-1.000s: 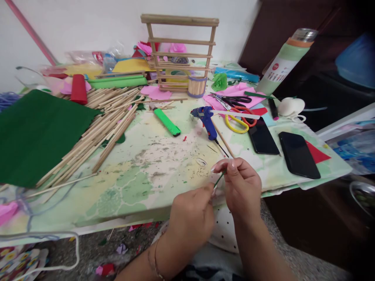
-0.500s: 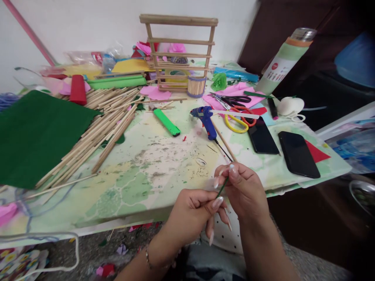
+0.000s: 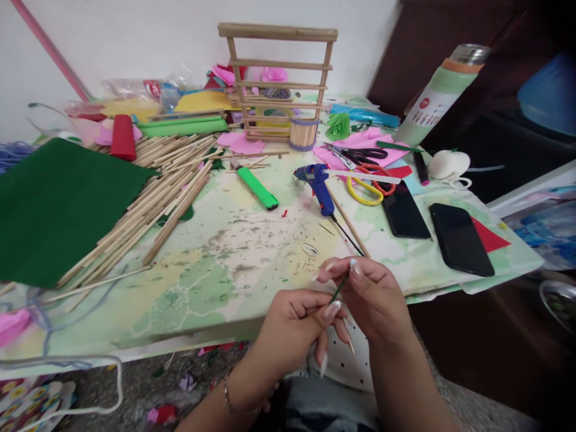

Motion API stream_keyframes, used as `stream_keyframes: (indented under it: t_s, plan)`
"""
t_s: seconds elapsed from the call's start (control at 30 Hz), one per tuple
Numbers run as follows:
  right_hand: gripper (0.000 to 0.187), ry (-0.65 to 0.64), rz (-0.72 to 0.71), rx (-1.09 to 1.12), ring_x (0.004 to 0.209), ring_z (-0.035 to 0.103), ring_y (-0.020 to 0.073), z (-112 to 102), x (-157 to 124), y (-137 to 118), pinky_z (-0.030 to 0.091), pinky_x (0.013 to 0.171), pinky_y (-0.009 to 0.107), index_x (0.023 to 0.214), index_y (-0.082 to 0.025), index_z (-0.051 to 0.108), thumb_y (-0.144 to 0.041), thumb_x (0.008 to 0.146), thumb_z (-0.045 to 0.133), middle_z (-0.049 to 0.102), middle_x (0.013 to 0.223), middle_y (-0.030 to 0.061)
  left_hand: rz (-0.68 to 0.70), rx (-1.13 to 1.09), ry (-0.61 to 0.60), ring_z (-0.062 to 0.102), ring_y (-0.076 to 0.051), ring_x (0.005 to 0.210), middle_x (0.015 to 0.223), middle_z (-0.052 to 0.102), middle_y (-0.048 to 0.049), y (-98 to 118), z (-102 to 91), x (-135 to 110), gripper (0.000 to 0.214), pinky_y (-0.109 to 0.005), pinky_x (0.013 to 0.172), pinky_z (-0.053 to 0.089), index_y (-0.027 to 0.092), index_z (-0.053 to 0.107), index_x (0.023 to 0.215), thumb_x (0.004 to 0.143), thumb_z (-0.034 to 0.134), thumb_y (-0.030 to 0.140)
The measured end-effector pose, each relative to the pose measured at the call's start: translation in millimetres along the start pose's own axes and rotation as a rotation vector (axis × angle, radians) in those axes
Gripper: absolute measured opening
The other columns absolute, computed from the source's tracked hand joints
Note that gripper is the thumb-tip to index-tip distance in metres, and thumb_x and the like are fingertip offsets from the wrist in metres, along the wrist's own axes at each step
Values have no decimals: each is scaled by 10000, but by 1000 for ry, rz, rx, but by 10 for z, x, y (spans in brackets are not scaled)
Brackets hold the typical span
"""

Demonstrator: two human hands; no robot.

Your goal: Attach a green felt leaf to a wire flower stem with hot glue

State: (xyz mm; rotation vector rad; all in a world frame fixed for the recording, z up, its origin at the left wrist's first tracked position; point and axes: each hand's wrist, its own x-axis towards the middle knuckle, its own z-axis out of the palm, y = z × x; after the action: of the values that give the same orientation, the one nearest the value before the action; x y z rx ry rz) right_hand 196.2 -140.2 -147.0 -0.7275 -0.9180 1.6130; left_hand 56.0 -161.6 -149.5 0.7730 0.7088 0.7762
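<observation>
Between my hands, just over the table's front edge, is a thin dark green strip (image 3: 339, 287), narrow like a stem; its material is hard to tell. My left hand (image 3: 299, 327) pinches its lower end between thumb and forefinger. The fingertips of my right hand (image 3: 371, 294) are closed on its upper end. Past my hands lies a blue glue gun (image 3: 320, 191) with a white glue stick in its back, its black cord running toward my right hand. A green box cutter (image 3: 257, 188) is on the table left of the glue gun.
Many wooden sticks (image 3: 148, 201) and a dark green sheet (image 3: 58, 210) cover the left side. A stick rack (image 3: 279, 64) stands at the back. Scissors (image 3: 364, 191), two phones (image 3: 461, 240) and a tall bottle (image 3: 443, 93) are on the right.
My right hand's fingers have shifted slightly on the upper end of the green strip, its forefinger stretching further left. The left hand keeps its pinch. The whole view has moved a little.
</observation>
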Motion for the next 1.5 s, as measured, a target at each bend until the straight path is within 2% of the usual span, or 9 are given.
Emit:
stream_keyframes:
  t_s: [0.1, 0.2, 0.33, 0.5, 0.67, 0.8, 1.03, 1.23, 1.5]
  plan:
    - [167, 114, -21, 24, 607, 647, 145, 66, 3, 0, 523, 564, 249, 678, -204, 741, -356, 743, 758, 705, 602, 25, 15, 12, 28, 458, -34, 309, 579, 671, -54, -3, 41, 1, 383, -129, 331, 307, 94, 678, 691, 757, 711, 470]
    - [184, 167, 10, 27, 513, 594, 118, 91, 17, 11, 509, 513, 243, 656, -192, 715, -351, 727, 774, 688, 591, 16, 22, 10, 98, 459, -38, 305, 551, 661, -49, 3, 70, -8, 407, -130, 334, 321, 92, 678, 672, 724, 734, 492]
    - [217, 61, 27, 41, 649, 665, 148, 51, 11, 25, 538, 540, 239, 676, -191, 705, -390, 707, 787, 741, 717, 51, 33, -1, 108, 461, -37, 305, 572, 668, -48, 24, 56, -37, 384, -130, 323, 306, 97, 679, 683, 734, 733, 474]
    - [196, -1, 154, 48, 519, 642, 141, 33, -34, 39, 423, 308, 185, 840, -204, 735, -371, 741, 759, 753, 757, 55, 46, -16, 76, 451, -34, 302, 567, 660, -38, 13, 35, -40, 360, -128, 313, 280, 105, 669, 690, 751, 725, 455]
    - [185, 84, 112, 112, 402, 554, 90, 112, -38, 41, 364, 293, 161, 631, -180, 678, -306, 724, 777, 701, 608, 18, 71, 37, 112, 453, -28, 312, 521, 630, -23, 10, 66, -13, 380, -124, 336, 313, 99, 648, 619, 760, 719, 444]
    - [183, 50, 107, 103, 527, 649, 132, 96, -20, 9, 452, 378, 185, 693, -198, 726, -367, 697, 797, 732, 650, 30, 60, -13, 100, 460, -33, 307, 553, 664, -39, 15, 62, -15, 357, -120, 321, 291, 101, 668, 674, 741, 741, 443]
    - [293, 28, 4, 42, 721, 712, 165, -26, 24, -72, 573, 742, 309, 907, -234, 768, -474, 853, 608, 784, 867, 59, -49, -319, -125, 417, -26, 252, 551, 677, -59, -68, -63, 26, 256, -111, 250, 152, 85, 662, 724, 793, 710, 327]
    - [172, 39, -4, 111, 684, 697, 164, -6, 53, -36, 546, 650, 292, 786, -283, 750, -451, 767, 719, 762, 720, 2, -161, -602, -435, 332, -27, 200, 439, 581, 6, -142, -138, 82, 189, -135, 238, 180, 91, 635, 718, 769, 716, 255]
    - [222, 59, -56, 108, 608, 585, 128, 83, 69, -41, 485, 624, 268, 679, -235, 659, -423, 784, 712, 688, 659, -8, -214, -576, -424, 351, -38, 198, 450, 599, -16, -153, -66, 68, 237, -141, 213, 142, 92, 607, 680, 762, 720, 283]
